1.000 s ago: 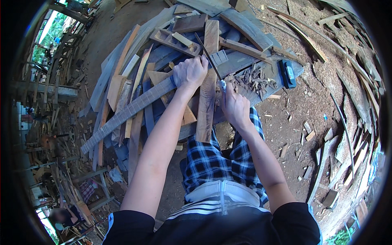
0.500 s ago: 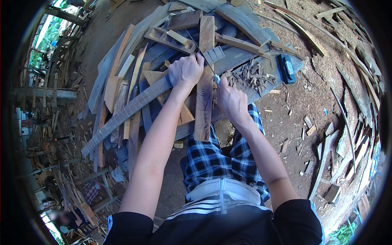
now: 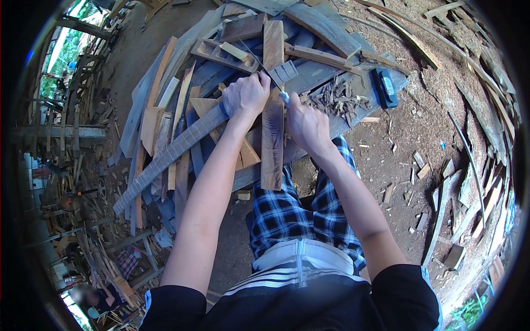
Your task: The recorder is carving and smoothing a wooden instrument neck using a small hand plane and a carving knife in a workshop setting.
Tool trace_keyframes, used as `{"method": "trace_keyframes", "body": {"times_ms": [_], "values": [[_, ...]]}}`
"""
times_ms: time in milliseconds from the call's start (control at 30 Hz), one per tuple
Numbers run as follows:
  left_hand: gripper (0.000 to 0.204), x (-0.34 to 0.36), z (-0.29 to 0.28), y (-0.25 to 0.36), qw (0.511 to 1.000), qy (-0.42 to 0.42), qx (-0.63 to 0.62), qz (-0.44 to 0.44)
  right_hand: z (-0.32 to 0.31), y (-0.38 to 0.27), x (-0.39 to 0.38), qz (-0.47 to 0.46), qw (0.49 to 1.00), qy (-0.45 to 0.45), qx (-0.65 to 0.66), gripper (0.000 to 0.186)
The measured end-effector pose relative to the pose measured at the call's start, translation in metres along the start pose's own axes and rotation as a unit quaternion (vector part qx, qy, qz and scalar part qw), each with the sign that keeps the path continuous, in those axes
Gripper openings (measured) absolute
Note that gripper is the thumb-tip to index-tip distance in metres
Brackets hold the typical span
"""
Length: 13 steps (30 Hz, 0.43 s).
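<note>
My left hand (image 3: 247,98) is closed over a long grey wooden strip (image 3: 171,156) with evenly spaced lines across it, pressing it down on an upright-running brown plank (image 3: 273,138). The strip's short right end (image 3: 284,74) sticks out past my fist, over the plank. My right hand (image 3: 309,124) grips the pale handle of a thin-bladed saw (image 3: 285,98). Its narrow dark blade slants up and left across the strip, just right of my left knuckles. How deep the blade sits in the wood is too small to tell.
Beyond the plank lies a wooden tray-like box (image 3: 225,55) with compartments. Small wood offcuts (image 3: 340,100) are heaped at the right, beside a dark blue case (image 3: 385,88). Loose boards and scraps surround the bench. A person (image 3: 102,298) is at the far lower left.
My right hand and the saw have moved a little forward and left, the blade sliding farther across the strip. My left hand keeps its hold on the strip. The view has shifted slightly.
</note>
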<state>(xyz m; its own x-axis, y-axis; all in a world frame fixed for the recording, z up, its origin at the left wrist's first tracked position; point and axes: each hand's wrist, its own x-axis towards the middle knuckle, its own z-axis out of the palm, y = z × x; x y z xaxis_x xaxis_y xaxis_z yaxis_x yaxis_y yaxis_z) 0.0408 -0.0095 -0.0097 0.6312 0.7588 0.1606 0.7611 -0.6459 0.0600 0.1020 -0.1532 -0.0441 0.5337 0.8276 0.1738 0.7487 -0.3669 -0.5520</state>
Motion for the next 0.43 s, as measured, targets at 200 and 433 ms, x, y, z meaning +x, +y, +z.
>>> {"method": "trace_keyframes", "body": {"times_ms": [200,433], "values": [[0.047,-0.002,0.003,-0.006,1.0,0.013,0.018,0.004,-0.001,0.0,-0.016,0.02,0.999,-0.025,-0.014,0.012],[0.047,-0.002,0.002,-0.004,1.0,0.024,0.008,0.006,0.007,0.0,0.0,0.005,1.0,-0.013,0.007,0.019]]}}
